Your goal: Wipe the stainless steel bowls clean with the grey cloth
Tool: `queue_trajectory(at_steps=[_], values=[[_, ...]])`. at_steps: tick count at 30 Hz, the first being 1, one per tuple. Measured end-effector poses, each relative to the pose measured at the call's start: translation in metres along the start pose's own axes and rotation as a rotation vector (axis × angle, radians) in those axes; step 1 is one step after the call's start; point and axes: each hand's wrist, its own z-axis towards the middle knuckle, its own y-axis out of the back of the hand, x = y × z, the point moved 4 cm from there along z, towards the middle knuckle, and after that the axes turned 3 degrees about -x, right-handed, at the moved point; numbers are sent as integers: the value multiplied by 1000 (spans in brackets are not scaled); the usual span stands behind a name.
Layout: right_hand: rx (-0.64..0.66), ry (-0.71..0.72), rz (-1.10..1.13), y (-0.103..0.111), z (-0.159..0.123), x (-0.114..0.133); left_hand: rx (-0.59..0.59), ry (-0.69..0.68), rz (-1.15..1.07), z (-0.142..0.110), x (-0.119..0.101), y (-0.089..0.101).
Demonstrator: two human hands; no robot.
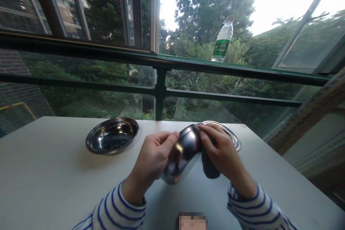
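Note:
A shiny metal bowl (186, 145) is held up tilted above the white table. My left hand (152, 156) grips its left side, with the thumb on the metal. At the bowl's upper right edge, my right hand (222, 147) is closed on a dark grey cloth (210, 165) and presses it to the rim. Part of the cloth hangs below my right fingers. Behind that hand lies a round metal plate or lid (234, 137), partly hidden by it.
Another metal bowl (113, 136) stands on the left of the white table (54, 183). Beyond the far edge runs a dark green railing (188, 63), with a green-labelled plastic bottle (222, 45) on it. A pixelated patch sits at the near edge.

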Motion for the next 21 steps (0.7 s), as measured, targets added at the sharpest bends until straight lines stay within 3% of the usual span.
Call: queue_trajectory(at_steps=[4,6,11,14,16,21], values=[[32,259,-13,1,-10,28,21,-11,-13,1,0,-1],[25,314,-7,0,-12,32,23,-30,-7,1,0,-1],[-21,19,112,-5,1,-10,-56,-22,-25,4,-1,8],[-10,-44,139,-6,4,-19,-102,-15,-51,6,-2,12],[-25,40,122,-4,-1,-5,-108,-9,-51,6,-2,12],[2,403,5,-4,-19,40,-64,-21,-47,4,-1,8]])
